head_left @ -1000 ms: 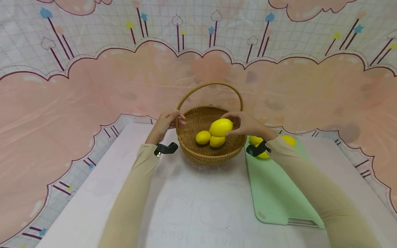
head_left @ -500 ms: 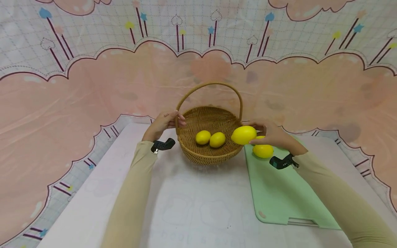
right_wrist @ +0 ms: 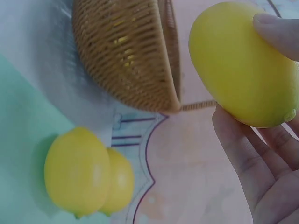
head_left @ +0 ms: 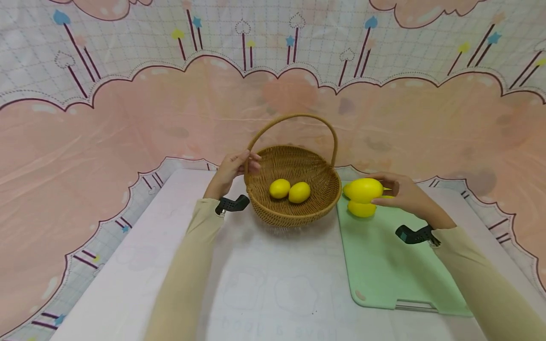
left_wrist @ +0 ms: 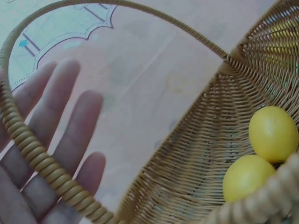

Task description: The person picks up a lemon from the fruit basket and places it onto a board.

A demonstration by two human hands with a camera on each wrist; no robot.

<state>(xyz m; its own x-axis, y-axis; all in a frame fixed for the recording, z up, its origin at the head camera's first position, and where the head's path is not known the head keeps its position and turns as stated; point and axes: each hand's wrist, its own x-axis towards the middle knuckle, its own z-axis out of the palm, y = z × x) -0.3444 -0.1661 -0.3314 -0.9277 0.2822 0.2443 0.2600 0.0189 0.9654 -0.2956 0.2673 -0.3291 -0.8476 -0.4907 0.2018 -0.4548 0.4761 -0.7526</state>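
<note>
A brown wicker basket stands on the table with two lemons lying inside. My left hand holds the left side of the basket's arched handle; in the left wrist view the fingers lie behind the handle. In my right hand a bright yellow lemon is pinched between thumb and fingers. It hangs above the green cutting board, right of the basket. Behind and below it, lemons rest on the board, partly hidden in the head view.
A white table carries everything. Along its back edge rises a pink patterned cloth. The cutting board lies just right of the basket, with a handle slot at its near end.
My right hand has carried its lemon out of the basket, rightward to above the cutting board. Two lemons stay in the basket. The handle has shifted slightly right with my left hand.
</note>
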